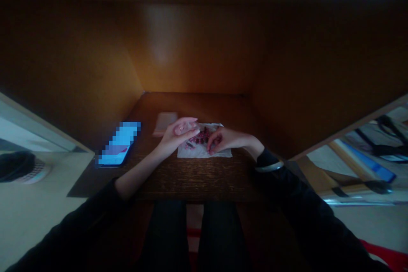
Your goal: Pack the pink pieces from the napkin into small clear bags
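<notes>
- At the far left, beyond the wooden side panel, a dark round object (15, 165) sits on a pale floor. It is cut off by the frame edge and too dim to identify.
- A phone (118, 144) lies flat on the left part of the table (191, 178), well apart from the hands. Its lit blue screen is blurred out.
- The table is dark brown wood with a visible grain. It is closed in by wooden walls (191, 51) on three sides, like a booth, with a soft glow on the back panel.
- A pale flat packet (165, 123) lies just behind the left hand. What it is cannot be made out.
- The left hand (177, 134) is raised a little off the table, its fingers drawn together and pinching a small clear piece (188, 126). The piece is too small and blurred to name.
- A white sheet (204, 151) lies at the middle of the table. A cluster of pink beads (202, 136) sits on it between the two hands.
- The right hand (225, 139) rests on the sheet with its fingers curled down, the tips touching the beads. Whether it grips one cannot be told.
- A light bracelet (269, 166) circles the right wrist at the cuff of a black sleeve.
- At the far right, past the panel, blue and wooden clutter (366, 165) lies blurred on the floor.
</notes>
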### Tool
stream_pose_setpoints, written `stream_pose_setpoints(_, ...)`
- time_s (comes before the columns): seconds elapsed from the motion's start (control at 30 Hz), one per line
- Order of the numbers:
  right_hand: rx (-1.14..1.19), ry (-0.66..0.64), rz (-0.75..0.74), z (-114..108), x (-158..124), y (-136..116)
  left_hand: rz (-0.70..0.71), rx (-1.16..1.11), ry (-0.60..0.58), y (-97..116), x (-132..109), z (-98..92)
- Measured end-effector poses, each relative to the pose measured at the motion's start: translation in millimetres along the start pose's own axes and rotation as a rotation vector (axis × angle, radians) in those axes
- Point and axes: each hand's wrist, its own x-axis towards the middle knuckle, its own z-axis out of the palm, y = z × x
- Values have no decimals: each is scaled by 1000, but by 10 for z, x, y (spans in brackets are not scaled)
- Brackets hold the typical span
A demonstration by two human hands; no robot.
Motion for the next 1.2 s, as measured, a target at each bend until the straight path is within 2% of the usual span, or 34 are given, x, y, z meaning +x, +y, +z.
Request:
stream_pose_setpoints(0.33, 47, -8, 3, 46, 17, 26, 5, 10, -24, -5, -5, 6)
stream_pose_setpoints(0.43, 71, 26, 15, 32, 18, 41, 17, 6, -47, -20, 1, 3)
stream_pose_setpoints(0.63, 246, 180, -108, 11, 14, 59, 21, -33, -96, -40, 6, 3)
stream_pose_setpoints(0.73, 333, 270, -115, 22, 34, 69, 29, -32, -110, -31, 1, 6)
stream_pose_setpoints(0.93, 473, 634, -155, 94, 116, 61, 15, -55, -135, 11, -12, 16)
stream_pose_setpoints(1.0, 471, 713, -169, 141, 148, 36, 15, -64, -143, 7, -11, 19)
stream_pose_setpoints(1.07, 441, 713, -189, 193, 178, 7, 8, -66, -134, -13, -4, 18)
stream_pose_setpoints(1.2, 396, 564, -233, 278, 215, -27, -22, -77, -104, -61, 9, 12)
